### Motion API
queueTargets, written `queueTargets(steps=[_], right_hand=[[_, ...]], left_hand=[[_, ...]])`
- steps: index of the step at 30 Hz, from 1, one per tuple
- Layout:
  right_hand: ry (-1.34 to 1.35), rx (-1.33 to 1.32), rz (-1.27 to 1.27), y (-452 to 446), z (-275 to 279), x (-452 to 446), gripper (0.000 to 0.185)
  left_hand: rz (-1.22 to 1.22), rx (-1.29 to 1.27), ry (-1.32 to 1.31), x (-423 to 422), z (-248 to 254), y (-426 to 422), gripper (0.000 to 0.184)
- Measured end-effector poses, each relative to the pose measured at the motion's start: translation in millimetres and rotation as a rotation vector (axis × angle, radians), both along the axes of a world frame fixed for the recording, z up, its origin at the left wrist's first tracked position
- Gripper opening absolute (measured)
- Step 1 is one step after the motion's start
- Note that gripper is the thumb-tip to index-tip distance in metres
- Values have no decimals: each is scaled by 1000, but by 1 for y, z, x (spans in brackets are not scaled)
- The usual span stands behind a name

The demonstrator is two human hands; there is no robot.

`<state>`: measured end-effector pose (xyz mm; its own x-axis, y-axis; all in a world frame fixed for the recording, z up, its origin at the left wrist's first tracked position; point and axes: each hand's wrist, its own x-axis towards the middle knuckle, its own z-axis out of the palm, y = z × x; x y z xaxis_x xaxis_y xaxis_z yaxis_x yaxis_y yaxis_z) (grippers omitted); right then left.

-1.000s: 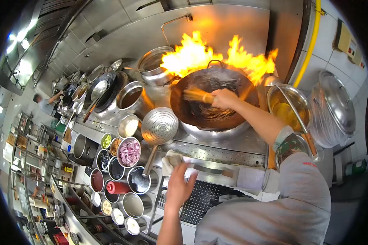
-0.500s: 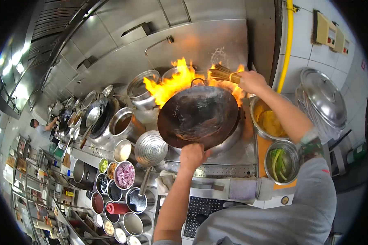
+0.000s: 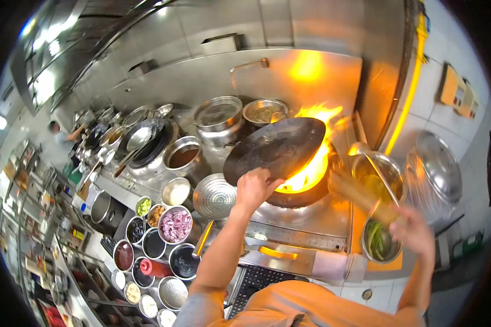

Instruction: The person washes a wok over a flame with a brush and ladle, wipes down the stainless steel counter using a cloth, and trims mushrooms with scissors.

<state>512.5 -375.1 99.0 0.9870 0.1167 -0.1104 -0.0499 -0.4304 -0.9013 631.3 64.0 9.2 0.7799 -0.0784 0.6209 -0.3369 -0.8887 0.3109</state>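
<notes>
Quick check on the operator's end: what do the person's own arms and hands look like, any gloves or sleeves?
Both hands look bare: the left hand has no glove, ring or watch visible, and the blurred right hand shows no glove. The left forearm is uncovered up to a grey sleeve. No cables show on either arm.
</notes>
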Motion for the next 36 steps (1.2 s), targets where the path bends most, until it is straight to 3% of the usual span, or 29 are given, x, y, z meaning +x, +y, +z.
queueTargets(steps=[1, 4, 6, 11, 13, 15, 18, 21, 22, 24, 25, 26, 29, 30, 32, 36], right_hand=[[39, 110, 0, 9, -24, -9, 57], [219, 76, -141, 39, -114, -28, 57], [-113, -215, -124, 53, -206, -16, 58], [-195, -617, -256, 75, -294, -6, 63], [-335, -705, -222, 65, -295, -16, 61], [-370, -606, -202, 68, -268, -24, 58], [-195, -493, -33, 86, -219, -30, 58], [-99, -132, 173, 136, -154, -32, 54], [-214, -146, 364, 147, -159, -24, 43], [-223, -159, 645, 179, -163, -15, 49], [-227, -166, 794, 193, -165, -11, 53], [-152, -281, 875, 208, -181, -8, 59], [170, -145, 1169, 244, -175, -16, 55], [42, -331, 1380, 254, -231, -2, 56], [-160, -213, 1462, 274, -260, -15, 57], [-177, -165, 1582, 312, -287, -44, 60]], left_hand=[[24, -44, 3, 6, 9, 5, 44], [78, -196, 20, 25, 40, 20, 50], [131, -299, 34, 37, 59, 32, 51], [185, -495, 0, 84, 101, 81, 55], [193, -577, -3, 99, 113, 97, 57], [207, -534, 58, 103, 110, 97, 55], [90, -580, 48, 72, 92, 63, 51], [67, -375, 76, 33, 67, 18, 32], [35, -274, 67, 29, 40, 8, 24], [-10, -158, -23, 11, -16, -21, 26], [-34, -120, 123, -9, -20, -34, 32], [-49, -60, 41, -19, -36, -46, 35], [-91, 20, 29, -21, -80, -67, 32], [-83, 63, 42, -19, -89, -72, 32], [-83, 99, 100, -10, -103, -82, 32], [-6, -42, 255, -14, -97, -92, 43]])
